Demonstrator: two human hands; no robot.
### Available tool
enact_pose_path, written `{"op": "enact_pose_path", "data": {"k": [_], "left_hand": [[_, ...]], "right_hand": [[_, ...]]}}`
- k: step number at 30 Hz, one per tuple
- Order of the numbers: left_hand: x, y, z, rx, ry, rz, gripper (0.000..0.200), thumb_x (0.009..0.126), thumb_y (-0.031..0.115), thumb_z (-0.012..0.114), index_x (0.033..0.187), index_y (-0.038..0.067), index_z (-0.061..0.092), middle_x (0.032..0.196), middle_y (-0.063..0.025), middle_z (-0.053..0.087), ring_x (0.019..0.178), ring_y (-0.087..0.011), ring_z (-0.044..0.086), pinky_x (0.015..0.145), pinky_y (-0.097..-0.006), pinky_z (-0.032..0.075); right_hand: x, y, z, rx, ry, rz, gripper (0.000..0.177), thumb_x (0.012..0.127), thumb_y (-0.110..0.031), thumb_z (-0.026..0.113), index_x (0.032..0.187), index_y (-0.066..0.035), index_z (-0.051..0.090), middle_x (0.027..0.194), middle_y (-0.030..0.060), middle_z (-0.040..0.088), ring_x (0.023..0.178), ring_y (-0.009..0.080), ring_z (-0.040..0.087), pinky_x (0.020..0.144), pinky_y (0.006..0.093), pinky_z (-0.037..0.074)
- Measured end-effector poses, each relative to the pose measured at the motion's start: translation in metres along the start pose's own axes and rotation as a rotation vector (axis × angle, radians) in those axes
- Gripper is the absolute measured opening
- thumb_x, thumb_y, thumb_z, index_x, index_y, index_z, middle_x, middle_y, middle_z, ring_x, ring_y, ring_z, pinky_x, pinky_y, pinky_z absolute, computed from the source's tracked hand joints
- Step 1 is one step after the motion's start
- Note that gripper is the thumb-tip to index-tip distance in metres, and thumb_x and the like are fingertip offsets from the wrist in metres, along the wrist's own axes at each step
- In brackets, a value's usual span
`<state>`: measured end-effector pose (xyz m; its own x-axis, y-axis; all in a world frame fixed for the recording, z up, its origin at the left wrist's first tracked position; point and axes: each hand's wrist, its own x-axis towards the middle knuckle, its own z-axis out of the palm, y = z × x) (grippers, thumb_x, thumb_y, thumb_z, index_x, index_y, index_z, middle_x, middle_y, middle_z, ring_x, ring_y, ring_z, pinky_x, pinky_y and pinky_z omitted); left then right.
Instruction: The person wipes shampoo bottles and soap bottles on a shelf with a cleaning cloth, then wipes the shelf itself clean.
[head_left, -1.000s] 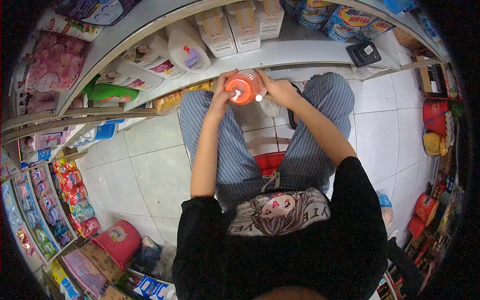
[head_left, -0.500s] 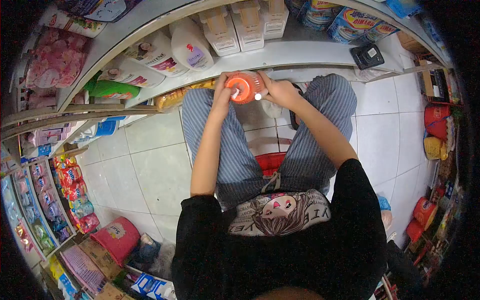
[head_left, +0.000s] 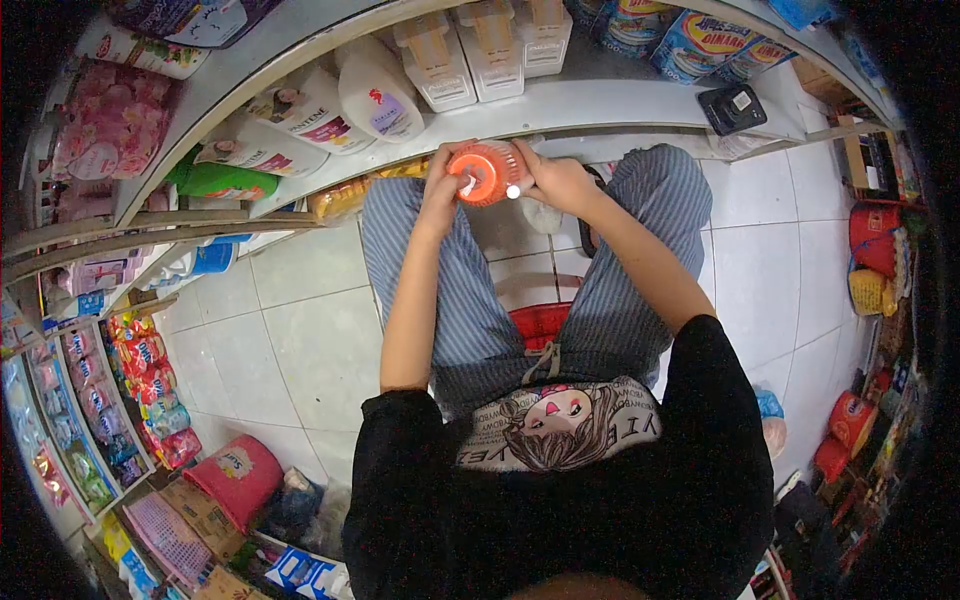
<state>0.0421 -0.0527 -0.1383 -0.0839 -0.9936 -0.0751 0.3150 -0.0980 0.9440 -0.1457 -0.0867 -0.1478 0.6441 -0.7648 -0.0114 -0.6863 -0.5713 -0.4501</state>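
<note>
Between my two hands, in front of the lower shelf edge, is an orange round container point(head_left: 484, 172) with a small white piece on its near face. My left hand point(head_left: 440, 195) wraps its left side, the thumb pressed on that face. On the right, my right hand point(head_left: 562, 184) grips the container's other side with closed fingers. A small white round thing point(head_left: 513, 191) shows beside my right fingers. Both hands are held above my knees, and the container's underside is hidden.
White Pantene bottles point(head_left: 318, 122), a lilac-labelled bottle point(head_left: 385, 104) and clear boxes point(head_left: 490, 58) stand on the shelf point(head_left: 560, 110) ahead. A black item point(head_left: 733, 108) lies near its right end. A red bucket point(head_left: 235, 480) stands at the lower left.
The container has shifted and turned very slightly in my hands. Both hands keep their hold.
</note>
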Motion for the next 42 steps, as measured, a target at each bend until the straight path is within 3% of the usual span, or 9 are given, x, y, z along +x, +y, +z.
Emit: {"op": "enact_pose_path", "data": {"k": [8,11,13,19,29,37,42], "left_hand": [[-0.003,0.0,-0.001,0.132,-0.012,0.026,0.04,0.06,0.01,0.046,0.098,-0.001,0.042,0.096,-0.0083,0.048,0.09,-0.015,0.045,0.079,-0.0241,0.035],[-0.004,-0.001,0.0,0.092,-0.008,0.041,0.041,0.06,0.01,0.046,0.099,-0.002,0.041,0.096,-0.0081,0.048,0.089,-0.0148,0.045,0.079,-0.0243,0.035],[-0.005,-0.001,-0.001,0.104,-0.041,0.047,0.042,0.061,0.01,0.046,0.101,-0.002,0.041,0.097,-0.0087,0.047,0.09,-0.015,0.045,0.079,-0.0243,0.035],[-0.004,-0.004,-0.005,0.15,-0.053,0.028,0.044,0.061,0.008,0.044,0.103,-0.003,0.041,0.096,-0.0087,0.047,0.089,-0.014,0.045,0.078,-0.0229,0.035],[-0.003,-0.006,-0.006,0.189,0.023,0.027,0.039,0.063,0.003,0.04,0.101,-0.005,0.044,0.094,-0.0097,0.049,0.086,-0.0148,0.047,0.077,-0.0231,0.037],[-0.004,-0.001,0.004,0.404,0.075,0.243,0.043,0.062,0.005,0.047,0.104,-0.006,0.043,0.097,-0.0128,0.05,0.089,-0.0165,0.048,0.08,-0.0258,0.037],[-0.005,-0.001,0.004,0.473,0.109,0.234,0.041,0.062,0.006,0.047,0.101,-0.006,0.044,0.091,-0.0123,0.052,0.081,-0.0162,0.05,0.074,-0.0254,0.039]], "right_hand": [[0.0,0.003,0.005,-0.006,-0.026,0.013,0.074,0.066,-0.041,0.056,0.118,-0.001,0.023,0.083,0.0177,0.055,0.061,0.0315,0.056,0.049,0.0388,0.045],[0.0,0.007,0.009,-0.019,-0.046,0.027,0.071,0.067,-0.037,0.057,0.118,-0.001,0.022,0.084,0.0178,0.055,0.06,0.0312,0.056,0.049,0.0387,0.045],[0.0,0.01,0.012,-0.034,0.054,-0.047,0.069,0.067,-0.031,0.057,0.118,-0.002,0.022,0.084,0.0176,0.055,0.059,0.0309,0.056,0.049,0.0386,0.045],[0.001,0.008,0.009,-0.055,-0.023,0.01,0.069,0.065,-0.026,0.059,0.119,-0.003,0.022,0.085,0.0169,0.055,0.062,0.0302,0.056,0.049,0.0378,0.045],[0.002,0.01,0.015,-0.032,0.021,-0.018,0.07,0.067,-0.033,0.058,0.118,-0.003,0.022,0.088,0.0166,0.054,0.063,0.0304,0.056,0.05,0.0376,0.045],[0.0,0.009,0.013,-0.032,0.013,0.023,0.071,0.066,-0.038,0.058,0.117,-0.002,0.023,0.083,0.0166,0.056,0.063,0.0307,0.056,0.05,0.0379,0.045],[-0.001,0.009,0.013,-0.062,-0.016,0.064,0.07,0.066,-0.038,0.058,0.116,-0.001,0.025,0.078,0.0167,0.056,0.063,0.0303,0.056,0.05,0.0379,0.045]]}}
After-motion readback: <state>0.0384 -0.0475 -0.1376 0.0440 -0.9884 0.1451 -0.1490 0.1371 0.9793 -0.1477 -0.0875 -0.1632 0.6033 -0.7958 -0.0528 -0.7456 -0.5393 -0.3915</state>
